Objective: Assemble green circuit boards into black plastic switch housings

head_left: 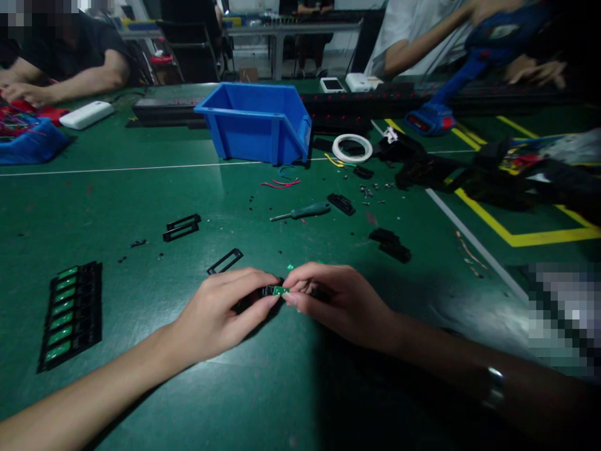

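Observation:
My left hand (230, 310) is closed on a small black plastic housing (267, 290), most of it hidden by the fingers. Between the fingertips of both hands sits a small green circuit board (280, 290), pinched on its near end by my right hand (340, 300). The board touches the housing; whether it is seated inside cannot be made out. Just beyond my left knuckles lies an empty black rectangular frame (225, 261). At the left, a row of black housings (89, 300) stands side by side, with several green boards (63, 307) showing in them.
Beyond my hands lie a screwdriver (300, 212), red wire bits (280, 183), loose screws (369, 190) and black plastic parts (390, 244). A blue bin (263, 134) stands farther back beside a white tape roll (352, 148). A blue power drill (432, 119) is at back right. Co-workers sit across the table.

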Motion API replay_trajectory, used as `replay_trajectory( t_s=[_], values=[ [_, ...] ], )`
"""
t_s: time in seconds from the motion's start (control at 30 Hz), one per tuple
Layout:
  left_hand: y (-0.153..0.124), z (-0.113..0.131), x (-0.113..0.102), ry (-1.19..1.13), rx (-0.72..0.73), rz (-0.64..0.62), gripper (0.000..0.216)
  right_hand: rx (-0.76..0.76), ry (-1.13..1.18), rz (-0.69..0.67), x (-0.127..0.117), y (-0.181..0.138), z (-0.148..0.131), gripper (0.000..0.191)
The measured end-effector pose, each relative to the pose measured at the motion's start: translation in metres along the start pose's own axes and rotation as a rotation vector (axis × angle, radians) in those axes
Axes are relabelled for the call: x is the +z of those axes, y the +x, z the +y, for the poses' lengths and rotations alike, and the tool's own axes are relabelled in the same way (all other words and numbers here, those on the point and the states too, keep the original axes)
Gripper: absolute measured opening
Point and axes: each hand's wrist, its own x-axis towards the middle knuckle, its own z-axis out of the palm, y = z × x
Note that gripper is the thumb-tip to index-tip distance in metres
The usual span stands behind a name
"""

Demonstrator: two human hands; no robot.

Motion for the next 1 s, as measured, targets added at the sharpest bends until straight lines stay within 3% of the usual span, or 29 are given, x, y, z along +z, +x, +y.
replay_trajectory(
  t_s=[0.67, 1.0],
  values=[
    [0.0001, -0.0029, -0.0002, -0.012, 0.008, -0.006, 0.025, -0.015, 0.006, 0.016, -0.0002, -0.0002, -0.0029, 0.009],
    [0.0014, 0.0014, -0.0015, 0.004, -0.041, 0.076, 0.026, 0.061, 0.174, 0.088, 0.0018, 0.0016, -0.0008, 0.023]
  ],
)
